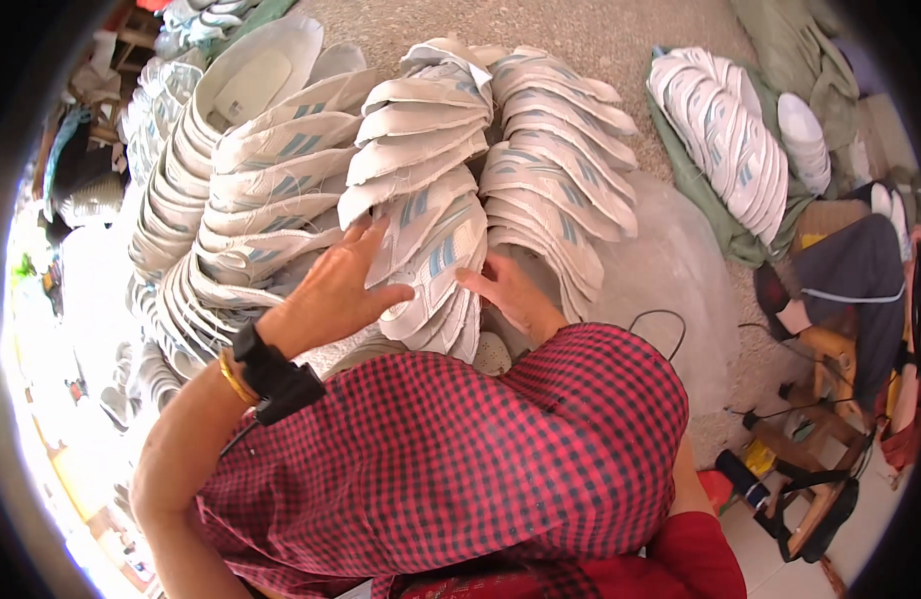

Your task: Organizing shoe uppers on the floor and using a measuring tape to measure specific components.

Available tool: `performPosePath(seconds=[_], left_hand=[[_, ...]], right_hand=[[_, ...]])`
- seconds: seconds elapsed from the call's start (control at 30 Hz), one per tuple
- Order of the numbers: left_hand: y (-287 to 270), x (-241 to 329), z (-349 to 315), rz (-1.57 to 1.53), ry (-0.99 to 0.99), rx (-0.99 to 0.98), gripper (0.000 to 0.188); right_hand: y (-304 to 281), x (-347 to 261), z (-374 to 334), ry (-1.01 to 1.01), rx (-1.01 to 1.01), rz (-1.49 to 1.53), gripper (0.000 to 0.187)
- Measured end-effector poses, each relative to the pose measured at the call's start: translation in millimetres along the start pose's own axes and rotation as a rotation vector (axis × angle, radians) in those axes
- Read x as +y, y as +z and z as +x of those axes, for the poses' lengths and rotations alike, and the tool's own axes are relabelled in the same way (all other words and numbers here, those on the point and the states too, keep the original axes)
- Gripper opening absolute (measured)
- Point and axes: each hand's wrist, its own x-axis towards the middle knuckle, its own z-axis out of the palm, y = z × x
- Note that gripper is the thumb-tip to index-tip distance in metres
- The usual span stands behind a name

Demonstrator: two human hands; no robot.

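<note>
A nested stack of white fabric shoe uppers with blue stripes lies in front of my knees, between my two hands. My left hand rests along its left side, fingers stretched out and thumb apart, with the fingertips at the edge of the uppers. On the other side, my right hand has its thumb over the edge of the lower uppers and its fingers bent against them; part of those fingers is hidden. Further uppers continue this stack away from me.
More uppers are stacked at left and right. A plastic sheet lies at right. Beyond it, a green cloth bears another stack. A seated person's leg and a wooden stool are at far right.
</note>
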Motion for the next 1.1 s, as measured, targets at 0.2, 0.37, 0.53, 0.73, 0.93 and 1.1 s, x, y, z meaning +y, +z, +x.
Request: performPosePath(seconds=[0.2,0.37,0.53,0.73,0.93,1.1], left_hand=[[29,1,13,0.182,0.038,0.005,0.13],[43,-1,21,0.258,-0.049,-0.009,0.138],[47,-2,29,0.252,-0.09,-0.043,0.143],[48,0,32,0.229,-0.092,-0.045,0.144],[55,-4,34,0.252,-0.008,0.06,0.139],[59,-11,35,0.288,-0.004,0.064,0.136]], right_hand=[[10,5,4,-0.14,-0.058,0.156,0.061],[0,13,-7,-0.099,-0.086,0.259,0.058],[-8,15,-6,-0.102,-0.145,0.296,0.064],[-7,13,-2,-0.109,-0.152,0.314,0.061],[-9,12,-5,-0.181,-0.17,0.306,0.06],[-5,5,-1,-0.069,-0.185,0.459,0.065]])
